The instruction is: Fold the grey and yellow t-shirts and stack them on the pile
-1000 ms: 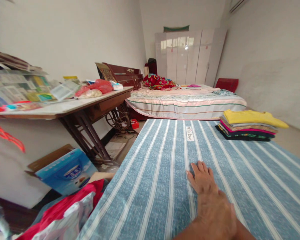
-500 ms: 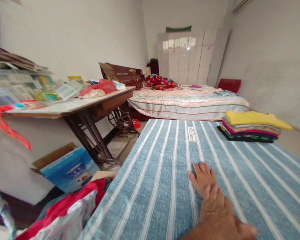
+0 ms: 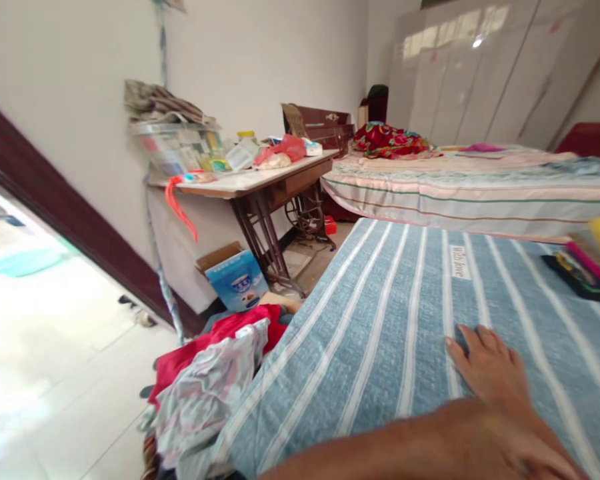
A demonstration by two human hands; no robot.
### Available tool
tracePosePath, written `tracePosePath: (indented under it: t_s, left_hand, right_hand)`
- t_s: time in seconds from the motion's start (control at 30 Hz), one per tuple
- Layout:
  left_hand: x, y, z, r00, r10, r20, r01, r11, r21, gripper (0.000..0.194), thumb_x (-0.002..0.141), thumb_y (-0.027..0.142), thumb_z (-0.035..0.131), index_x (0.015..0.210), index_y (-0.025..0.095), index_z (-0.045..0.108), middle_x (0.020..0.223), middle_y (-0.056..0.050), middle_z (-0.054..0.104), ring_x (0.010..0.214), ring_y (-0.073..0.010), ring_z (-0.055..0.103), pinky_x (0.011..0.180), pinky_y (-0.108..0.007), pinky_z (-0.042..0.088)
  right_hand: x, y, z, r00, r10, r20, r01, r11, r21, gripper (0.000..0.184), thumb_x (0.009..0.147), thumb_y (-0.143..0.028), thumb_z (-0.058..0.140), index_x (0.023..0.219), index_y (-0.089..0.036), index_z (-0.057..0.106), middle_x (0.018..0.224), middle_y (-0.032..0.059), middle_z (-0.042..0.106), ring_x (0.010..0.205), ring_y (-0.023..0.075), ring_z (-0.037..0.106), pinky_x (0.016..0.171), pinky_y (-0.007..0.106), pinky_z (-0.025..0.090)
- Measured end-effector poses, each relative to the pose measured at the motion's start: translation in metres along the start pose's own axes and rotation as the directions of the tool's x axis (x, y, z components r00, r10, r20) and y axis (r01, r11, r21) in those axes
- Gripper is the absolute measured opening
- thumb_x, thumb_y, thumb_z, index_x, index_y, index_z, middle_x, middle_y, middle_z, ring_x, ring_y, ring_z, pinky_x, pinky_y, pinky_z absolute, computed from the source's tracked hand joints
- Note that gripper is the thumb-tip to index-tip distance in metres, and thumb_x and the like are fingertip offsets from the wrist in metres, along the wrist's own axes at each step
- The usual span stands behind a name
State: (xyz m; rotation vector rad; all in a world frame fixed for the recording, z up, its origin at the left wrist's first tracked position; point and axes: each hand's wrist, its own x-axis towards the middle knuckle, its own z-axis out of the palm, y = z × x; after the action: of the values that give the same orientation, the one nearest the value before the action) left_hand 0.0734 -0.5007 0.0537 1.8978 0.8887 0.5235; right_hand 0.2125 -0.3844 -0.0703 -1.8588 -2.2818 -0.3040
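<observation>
My right hand [image 3: 495, 370] lies palm down on the blue cloth [image 3: 380, 320] with white stripes. Its fingers are spread, the thumb at the left. My left arm crosses in front of the right wrist from the bottom of the view. My left hand [image 3: 525, 440] is at the lower right, by my right forearm; its fingers are hidden and blurred. Beyond my right hand, a small white "With love" label [image 3: 459, 262] sits on the cloth. At the right edge stands a pile of folded clothes [image 3: 587, 263], yellow on top, partly cut off.
Left of the striped surface lie heaped clothes [image 3: 210, 387] and a blue box [image 3: 237, 280]. A sewing-machine table [image 3: 235, 185] with a clear bin [image 3: 175, 147] and bags stands by the wall. A bed [image 3: 430, 200] is behind. A doorway with dark frame [image 3: 80, 220] is at left.
The view has swung left, bringing in the doorway and floor. My left hand has moved from the back of my right hand up toward the forearm. My right hand still lies flat.
</observation>
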Motion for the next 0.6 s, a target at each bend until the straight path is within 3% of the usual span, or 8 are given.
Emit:
tracePosePath:
  t_s: [0.07, 0.13, 0.23, 0.3, 0.37, 0.47, 0.53, 0.6]
  left_hand:
    - [-0.024, -0.008, -0.037, 0.991, -0.054, -0.124, 0.056, 0.998, 0.008, 0.042, 0.089, 0.052, 0.039, 0.106, 0.023, 0.064, 0.098, -0.001, 0.066, 0.090, -0.0148, 0.060, 0.077, -0.023, 0.045]
    - [-0.053, -0.021, -0.077, 0.923, -0.126, -0.363, 0.161, 0.985, 0.067, 0.039, 0.088, 0.048, 0.041, 0.098, 0.019, 0.066, 0.093, -0.001, 0.067, 0.085, -0.0141, 0.060, 0.074, -0.021, 0.045]
    - [-0.104, -0.050, -0.129, 0.740, -0.211, -0.638, 0.415, 0.891, 0.186, 0.035, 0.088, 0.042, 0.041, 0.086, 0.018, 0.066, 0.082, 0.001, 0.066, 0.076, -0.0135, 0.059, 0.067, -0.021, 0.044]
    - [-0.141, -0.073, -0.153, 0.567, -0.342, -0.750, 0.696, 0.685, 0.214, 0.036, 0.089, 0.039, 0.036, 0.083, 0.020, 0.066, 0.078, 0.002, 0.066, 0.074, -0.0132, 0.060, 0.064, -0.020, 0.044]
    - [-0.179, -0.096, -0.168, 0.373, -0.401, -0.837, 0.870, 0.465, 0.165, 0.033, 0.089, 0.038, 0.036, 0.092, 0.023, 0.065, 0.090, 0.001, 0.067, 0.084, -0.0148, 0.061, 0.074, -0.021, 0.044]
    - [-0.227, -0.128, -0.173, 0.166, -0.432, -0.886, 0.962, 0.270, 0.048, 0.034, 0.087, 0.033, 0.038, 0.103, 0.015, 0.062, 0.107, -0.011, 0.064, 0.101, -0.0255, 0.058, 0.083, -0.033, 0.044]
    - [-0.251, -0.147, -0.168, 0.063, -0.456, -0.888, 0.989, 0.148, -0.005, 0.032, 0.081, 0.029, 0.047, 0.104, 0.012, 0.060, 0.115, -0.018, 0.059, 0.110, -0.0331, 0.052, 0.086, -0.041, 0.042]
    - [-0.267, -0.165, -0.159, -0.005, -0.465, -0.885, 0.998, 0.057, -0.035, 0.036, 0.074, 0.023, 0.053, 0.107, 0.011, 0.058, 0.125, -0.022, 0.051, 0.121, -0.0388, 0.041, 0.090, -0.049, 0.039]
  right_hand:
    - [-0.001, 0.003, 0.002, 1.000, -0.018, -0.011, 0.018, 1.000, 0.002, 0.054, 0.089, -0.049, 0.025, 0.122, -0.016, 0.051, 0.124, 0.0150, 0.051, 0.119, 0.0311, 0.041, 0.091, 0.046, 0.036]
    - [-0.003, 0.003, 0.000, 1.000, -0.020, -0.019, 0.020, 1.000, 0.011, 0.055, 0.089, -0.051, 0.022, 0.121, -0.017, 0.052, 0.123, 0.0144, 0.051, 0.118, 0.0306, 0.042, 0.090, 0.046, 0.037]
    - [-0.004, 0.003, -0.004, 1.000, -0.007, -0.026, 0.007, 1.000, 0.030, 0.059, 0.088, -0.054, 0.017, 0.119, -0.018, 0.052, 0.121, 0.0135, 0.051, 0.117, 0.0298, 0.043, 0.090, 0.046, 0.037]
    - [-0.005, 0.002, -0.006, 1.000, -0.007, -0.026, 0.008, 0.999, 0.032, 0.061, 0.088, -0.055, 0.015, 0.119, -0.018, 0.052, 0.119, 0.0133, 0.052, 0.116, 0.0297, 0.043, 0.090, 0.046, 0.037]
    - [-0.005, 0.003, -0.007, 0.999, -0.015, -0.032, 0.016, 1.000, 0.027, 0.062, 0.088, -0.055, 0.013, 0.118, -0.018, 0.052, 0.118, 0.0134, 0.052, 0.115, 0.0301, 0.044, 0.089, 0.046, 0.038]
    - [-0.005, 0.003, -0.007, 0.999, -0.019, -0.047, 0.020, 1.000, 0.016, 0.065, 0.087, -0.055, 0.010, 0.118, -0.017, 0.053, 0.119, 0.0150, 0.052, 0.113, 0.0311, 0.046, 0.088, 0.046, 0.039]
    - [-0.005, 0.003, -0.007, 0.999, -0.015, -0.049, 0.015, 1.000, 0.012, 0.067, 0.087, -0.056, 0.009, 0.118, -0.016, 0.052, 0.118, 0.0159, 0.052, 0.113, 0.0317, 0.047, 0.087, 0.046, 0.040]
    - [-0.005, 0.003, -0.008, 0.999, -0.013, -0.045, 0.014, 1.000, 0.009, 0.068, 0.086, -0.057, 0.009, 0.118, -0.015, 0.052, 0.118, 0.0161, 0.052, 0.113, 0.0321, 0.047, 0.087, 0.046, 0.040]
